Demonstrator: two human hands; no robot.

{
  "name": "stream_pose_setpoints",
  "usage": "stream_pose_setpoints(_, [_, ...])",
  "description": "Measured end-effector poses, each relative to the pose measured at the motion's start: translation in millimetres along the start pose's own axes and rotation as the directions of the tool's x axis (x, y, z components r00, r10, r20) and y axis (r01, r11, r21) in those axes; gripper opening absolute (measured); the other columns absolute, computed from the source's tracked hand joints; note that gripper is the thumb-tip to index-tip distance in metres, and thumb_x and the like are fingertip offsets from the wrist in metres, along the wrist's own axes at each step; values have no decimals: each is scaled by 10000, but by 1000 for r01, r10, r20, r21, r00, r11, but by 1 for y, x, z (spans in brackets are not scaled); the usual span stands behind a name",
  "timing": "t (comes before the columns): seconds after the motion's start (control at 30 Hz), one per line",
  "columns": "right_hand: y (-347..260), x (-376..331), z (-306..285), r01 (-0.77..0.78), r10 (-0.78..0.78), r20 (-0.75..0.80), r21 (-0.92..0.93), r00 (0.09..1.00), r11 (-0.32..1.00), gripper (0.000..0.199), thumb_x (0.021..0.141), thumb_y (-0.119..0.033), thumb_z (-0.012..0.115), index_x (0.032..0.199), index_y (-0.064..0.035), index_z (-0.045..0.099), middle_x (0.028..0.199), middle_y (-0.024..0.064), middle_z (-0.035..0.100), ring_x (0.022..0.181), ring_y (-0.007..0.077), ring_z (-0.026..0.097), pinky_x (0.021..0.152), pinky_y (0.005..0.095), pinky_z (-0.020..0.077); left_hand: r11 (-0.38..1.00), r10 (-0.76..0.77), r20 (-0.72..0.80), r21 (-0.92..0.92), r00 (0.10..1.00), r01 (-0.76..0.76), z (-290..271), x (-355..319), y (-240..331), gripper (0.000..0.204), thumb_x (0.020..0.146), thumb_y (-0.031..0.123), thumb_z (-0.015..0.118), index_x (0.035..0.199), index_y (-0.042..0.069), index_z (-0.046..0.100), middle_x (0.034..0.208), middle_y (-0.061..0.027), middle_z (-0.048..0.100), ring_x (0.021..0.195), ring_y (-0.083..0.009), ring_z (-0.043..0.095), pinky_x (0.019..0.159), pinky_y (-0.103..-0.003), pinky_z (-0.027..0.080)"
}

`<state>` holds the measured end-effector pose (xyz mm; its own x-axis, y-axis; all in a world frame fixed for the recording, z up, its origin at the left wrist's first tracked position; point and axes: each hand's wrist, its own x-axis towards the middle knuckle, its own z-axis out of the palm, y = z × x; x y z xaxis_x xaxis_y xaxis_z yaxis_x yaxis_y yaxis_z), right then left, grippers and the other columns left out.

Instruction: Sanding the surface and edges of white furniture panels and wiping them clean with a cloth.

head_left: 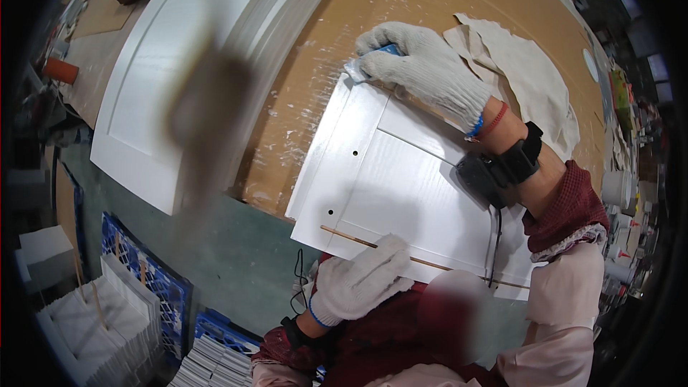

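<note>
A white panel (408,172) with a recessed middle and small dark holes lies on the brown work surface in front of me. My right hand (423,64), in a knitted white glove, is closed round a small blue and whitish pad (373,61) at the panel's far left corner. Its exact kind is partly hidden by the fingers. On the near edge of the panel rests my left hand (362,279), also gloved, with its fingers stretched out flat. A thin brown stick (347,236) lies on the panel and runs up to the left fingers.
Another white panel (154,100) lies at the left, partly behind a blurred dark shape close to the camera. A cream cloth (530,72) is heaped at the far right. Blue plastic crates (147,265) and stacked white pieces (104,315) stand on the left.
</note>
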<state>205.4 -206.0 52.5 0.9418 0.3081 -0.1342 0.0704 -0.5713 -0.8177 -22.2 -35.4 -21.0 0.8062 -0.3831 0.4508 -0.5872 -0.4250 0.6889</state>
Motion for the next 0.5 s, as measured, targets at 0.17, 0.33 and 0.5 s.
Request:
stream_pose_setpoints(0.17, [2, -3, -3, -36, 38, -6, 216, 999, 976, 371, 863, -297, 677, 1105, -16, 675, 885, 54, 683, 775, 104, 626, 698, 255, 507, 1000, 16, -14, 7, 1000, -16, 2, -1, -2, 421, 719, 258, 841, 1094, 122, 706, 1202, -45, 681, 818, -122, 700, 601, -224, 540])
stream_pose_setpoints(0.33, [6, -13, -21, -44, 9, 110, 313, 994, 949, 358, 892, -277, 708, 1142, -26, 652, 964, 31, 678, 821, 95, 637, 742, 240, 533, 998, -58, 8, -9, 998, 58, -2, 2, 4, 382, 663, 264, 872, 971, 109, 708, 1097, -59, 699, 882, -200, 713, 649, -280, 547])
stream_pose_setpoints(0.5, [11, -18, -15, 92, -125, 87, 309, 988, 947, 276, 891, -152, 719, 1134, -37, 654, 1014, 26, 676, 874, 104, 639, 805, 242, 538, 999, -49, 18, 7, 999, 49, -6, 3, 4, 389, 673, 281, 871, 983, 109, 711, 1113, -71, 697, 918, -205, 718, 658, -282, 549])
